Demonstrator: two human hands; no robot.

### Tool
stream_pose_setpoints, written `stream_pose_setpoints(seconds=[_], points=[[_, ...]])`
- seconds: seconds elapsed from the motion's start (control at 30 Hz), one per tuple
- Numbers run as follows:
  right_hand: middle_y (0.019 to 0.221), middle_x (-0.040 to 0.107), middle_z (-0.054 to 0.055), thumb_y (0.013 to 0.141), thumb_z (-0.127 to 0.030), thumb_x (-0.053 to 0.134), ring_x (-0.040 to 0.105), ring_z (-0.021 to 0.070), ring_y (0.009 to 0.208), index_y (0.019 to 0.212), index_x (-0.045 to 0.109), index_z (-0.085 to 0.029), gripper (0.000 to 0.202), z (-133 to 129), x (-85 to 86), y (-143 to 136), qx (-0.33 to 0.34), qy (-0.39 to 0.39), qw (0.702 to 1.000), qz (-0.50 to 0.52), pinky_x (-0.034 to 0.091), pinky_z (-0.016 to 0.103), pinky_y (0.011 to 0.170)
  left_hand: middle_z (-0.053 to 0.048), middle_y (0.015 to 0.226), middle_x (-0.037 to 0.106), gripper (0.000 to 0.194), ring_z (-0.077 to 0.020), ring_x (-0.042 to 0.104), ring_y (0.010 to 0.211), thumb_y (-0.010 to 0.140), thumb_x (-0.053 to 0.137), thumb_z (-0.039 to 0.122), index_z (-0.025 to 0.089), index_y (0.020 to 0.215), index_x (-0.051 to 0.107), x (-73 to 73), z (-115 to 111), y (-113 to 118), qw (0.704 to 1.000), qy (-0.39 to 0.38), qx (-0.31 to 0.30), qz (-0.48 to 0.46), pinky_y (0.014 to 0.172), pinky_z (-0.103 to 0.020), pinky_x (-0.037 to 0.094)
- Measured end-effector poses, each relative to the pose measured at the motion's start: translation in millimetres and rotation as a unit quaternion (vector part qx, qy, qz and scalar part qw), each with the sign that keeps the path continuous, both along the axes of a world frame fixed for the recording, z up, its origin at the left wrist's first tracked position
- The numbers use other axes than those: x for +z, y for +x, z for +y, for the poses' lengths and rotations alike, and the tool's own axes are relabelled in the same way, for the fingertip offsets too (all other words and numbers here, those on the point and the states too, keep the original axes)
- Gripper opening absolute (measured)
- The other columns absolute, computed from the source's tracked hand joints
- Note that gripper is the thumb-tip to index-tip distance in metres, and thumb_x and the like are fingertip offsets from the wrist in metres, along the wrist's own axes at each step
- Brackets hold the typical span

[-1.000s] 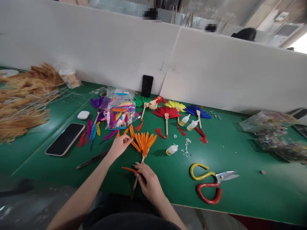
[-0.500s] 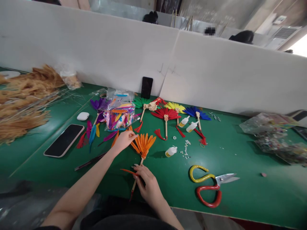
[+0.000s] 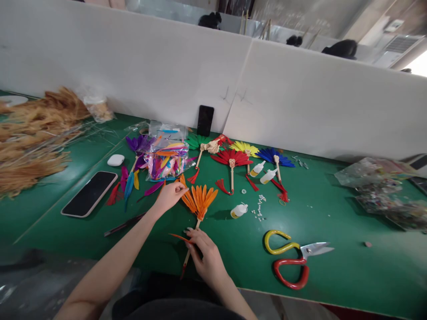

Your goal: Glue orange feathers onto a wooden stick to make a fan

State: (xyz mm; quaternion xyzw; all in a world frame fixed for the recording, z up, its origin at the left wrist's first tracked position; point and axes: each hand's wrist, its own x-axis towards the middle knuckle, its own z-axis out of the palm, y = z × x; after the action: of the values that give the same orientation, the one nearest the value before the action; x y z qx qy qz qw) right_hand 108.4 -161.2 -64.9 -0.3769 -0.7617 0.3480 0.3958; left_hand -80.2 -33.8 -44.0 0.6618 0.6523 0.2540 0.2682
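An orange feather fan (image 3: 200,202) with a wooden handle lies on the green table in front of me. My right hand (image 3: 205,249) has its fingers closed at the handle, and a loose orange feather (image 3: 178,237) sticks out to the left from between thumb and fingers. At the fan's left edge, my left hand (image 3: 170,197) is closed in a pinch near the outer feathers. Whatever sits between those fingertips is hidden. A white glue bottle (image 3: 239,210) stands tilted to the right of the fan, with small white beads (image 3: 259,208) scattered beside it.
Scissors (image 3: 296,258) lie at the right. Red (image 3: 232,160), yellow, blue, green and purple fans rest behind, near a bag of feathers (image 3: 167,162). Phones (image 3: 89,194), dried tan fibres (image 3: 40,133) and bags of small parts (image 3: 380,191) flank them. A white partition (image 3: 160,71) borders the back.
My left hand has drawn back slightly to the left from the fan's feathers. The right hand keeps its hold on the feather and handle.
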Motion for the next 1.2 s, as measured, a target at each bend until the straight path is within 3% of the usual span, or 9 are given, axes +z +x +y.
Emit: stream_pose_setpoints(seconds=[0.3,0.47,0.6,0.73,0.87,1.2], points=[[0.106,0.069,0.009,0.088,-0.014,0.049,0.061,0.0189,0.109,0.097,0.062,-0.019,0.016,0.3,2.3,0.1,0.001,0.003,1.0,-0.001,0.045,0.038,0.101,0.006,0.045,0.031,0.028,-0.0124,0.038,0.043,0.077,0.05,0.045,0.02,0.065,0.054,-7.6,-4.2,-2.7,1.0,-0.009,0.008,-0.003,0.047,-0.023,0.025],[0.106,0.069,0.008,0.088,-0.013,0.049,0.061,0.0195,0.108,0.096,0.061,-0.02,0.016,0.5,1.6,-0.1,0.0,0.005,1.0,0.002,0.044,0.04,0.101,0.006,0.047,0.031,0.029,-0.013,0.039,0.046,0.081,0.046,0.046,0.019,0.072,0.053,0.5,-0.9,-2.4,1.0,0.011,0.02,-0.003,0.049,-0.023,0.027],[0.106,0.069,0.008,0.088,-0.013,0.049,0.061,0.0192,0.109,0.095,0.06,-0.02,0.015,0.5,0.4,0.1,0.002,0.01,1.0,0.004,0.044,0.039,0.102,0.005,0.047,0.034,0.036,-0.0131,0.037,0.043,0.083,0.044,0.051,0.019,0.081,0.06,8.0,10.1,3.7,1.0,0.008,-0.021,-0.003,0.047,-0.024,0.022],[0.106,0.069,0.008,0.088,-0.013,0.049,0.061,0.0191,0.108,0.095,0.061,-0.021,0.016,0.4,-0.4,0.3,0.004,0.013,1.0,0.004,0.044,0.039,0.102,0.003,0.044,0.038,0.041,-0.0127,0.037,0.039,0.079,0.05,0.055,0.018,0.069,0.064,5.9,25.2,12.3,0.998,-0.01,-0.064,0.005,0.045,-0.026,0.02],[0.106,0.069,0.008,0.088,-0.013,0.049,0.061,0.0185,0.109,0.096,0.06,-0.02,0.016,0.5,-0.1,0.4,0.005,0.017,1.0,0.002,0.043,0.038,0.103,0.003,0.04,0.037,0.039,-0.0127,0.037,0.038,0.073,0.056,0.055,0.018,0.061,0.061,0.2,35.2,15.1,0.997,-0.023,-0.067,0.015,0.044,-0.026,0.02],[0.104,0.069,0.007,0.087,-0.012,0.051,0.062,0.0194,0.107,0.096,0.061,-0.021,0.016,0.6,1.1,0.1,0.0,0.012,1.0,0.002,0.044,0.039,0.102,0.003,0.043,0.041,0.038,-0.0133,0.041,0.042,0.072,0.057,0.054,0.019,0.056,0.056,-3.5,34.0,9.2,0.997,-0.033,-0.072,0.002,0.046,-0.025,0.024]])
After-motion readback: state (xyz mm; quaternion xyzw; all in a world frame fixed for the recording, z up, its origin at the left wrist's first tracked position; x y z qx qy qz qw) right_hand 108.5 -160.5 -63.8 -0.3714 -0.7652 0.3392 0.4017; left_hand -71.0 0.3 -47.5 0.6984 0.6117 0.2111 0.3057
